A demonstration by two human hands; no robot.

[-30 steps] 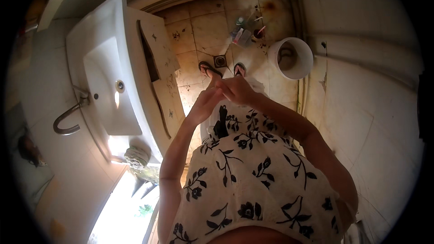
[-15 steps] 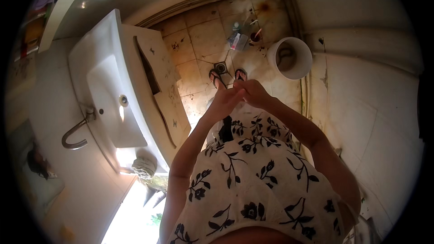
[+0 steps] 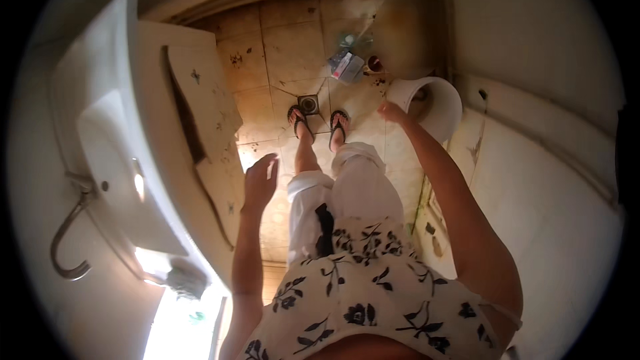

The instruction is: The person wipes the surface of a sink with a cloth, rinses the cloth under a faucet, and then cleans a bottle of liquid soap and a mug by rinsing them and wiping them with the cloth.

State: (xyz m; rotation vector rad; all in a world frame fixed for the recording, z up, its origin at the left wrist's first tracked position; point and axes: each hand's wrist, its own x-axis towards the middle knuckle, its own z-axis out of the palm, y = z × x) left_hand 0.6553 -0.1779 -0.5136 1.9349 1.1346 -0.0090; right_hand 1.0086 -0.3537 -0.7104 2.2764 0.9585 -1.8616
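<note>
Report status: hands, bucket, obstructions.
Left hand open, empty. Right hand at white bucket rim, contact unclear. Package on floor, apart from bucket.

Left of the floor drain [image 3: 308, 105] a white washbasin [image 3: 115, 137] is standing, a curved metal faucet [image 3: 73, 273] is arching farther left, and ahead to its right a small pale box [image 3: 349, 68] is lying.

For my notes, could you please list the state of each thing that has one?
Left hand: open, empty
Right hand: half curled, beside the bucket
White round plastic bucket: uncovered, contents unclear
Curved grey metal tap: no flow visible
White cloth trousers: rolled up
Black open-toed sandals: worn
</note>
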